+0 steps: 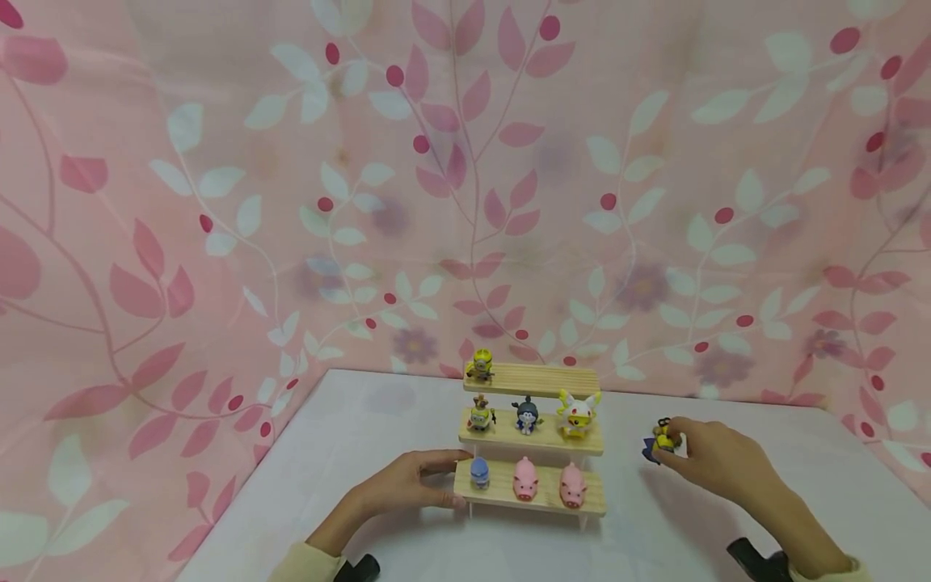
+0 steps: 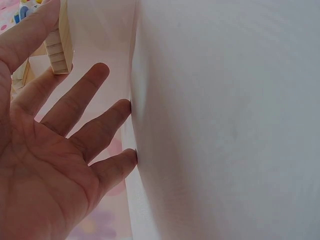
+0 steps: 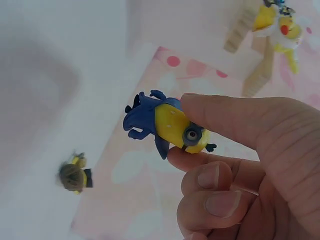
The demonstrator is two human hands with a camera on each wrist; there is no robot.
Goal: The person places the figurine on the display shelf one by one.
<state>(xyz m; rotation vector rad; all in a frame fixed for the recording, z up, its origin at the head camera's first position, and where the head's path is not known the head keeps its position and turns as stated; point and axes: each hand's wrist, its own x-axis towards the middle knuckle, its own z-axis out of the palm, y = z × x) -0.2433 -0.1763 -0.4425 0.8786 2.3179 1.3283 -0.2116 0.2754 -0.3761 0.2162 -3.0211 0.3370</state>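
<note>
A three-tier wooden display stand point(image 1: 525, 493) bears small figurines. At the left end of its bottom board, my left hand point(image 1: 403, 485) holds the board between thumb and forefinger; the other fingers point(image 2: 82, 100) are spread in the left wrist view. To the right of the stand, my right hand point(image 1: 720, 461) pinches a yellow and blue Minion figurine point(image 3: 170, 120) between thumb and forefinger. The figurine is tipped sideways in the right wrist view, its goggled eye showing. Another small figurine point(image 3: 73, 176) with brown hair is on the white surface below.
A Minion point(image 1: 480, 365) stands at the left of the top board. The middle board has a Minion point(image 1: 480, 415), a dark-haired figure point(image 1: 527, 415) and a white-and-yellow figure point(image 1: 578, 414). The bottom board holds a blue figure point(image 1: 479, 474) and two pink pigs point(image 1: 525, 480). A floral cloth point(image 1: 465, 202) hangs behind.
</note>
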